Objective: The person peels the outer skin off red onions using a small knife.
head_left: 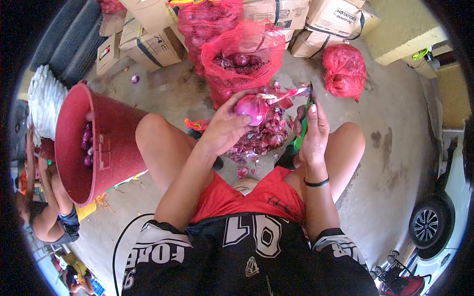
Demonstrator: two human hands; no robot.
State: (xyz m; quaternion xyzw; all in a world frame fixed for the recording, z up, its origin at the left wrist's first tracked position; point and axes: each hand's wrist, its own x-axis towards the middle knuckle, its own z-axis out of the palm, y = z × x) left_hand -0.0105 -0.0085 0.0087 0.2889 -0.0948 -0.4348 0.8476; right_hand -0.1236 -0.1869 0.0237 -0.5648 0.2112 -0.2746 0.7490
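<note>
My left hand (228,123) is closed around a red onion (251,109), its skin partly off at the root end. In my right hand (314,130) is a knife with a green handle (302,129) and a dark blade pointing up. A strip of onion skin (291,93) stretches between the onion and the blade. Below my hands, a heap of onion peels (261,135) lies on the floor between my feet. Just beyond it stands an open red mesh sack (237,81) with onions inside.
A big red tub (116,143) with onions in it stands at my left. Full mesh sacks (207,24) and cardboard boxes (153,47) line the back. A tied red bag (344,73) sits at the right. Another person (49,217) works at far left; a car (444,212) is at far right.
</note>
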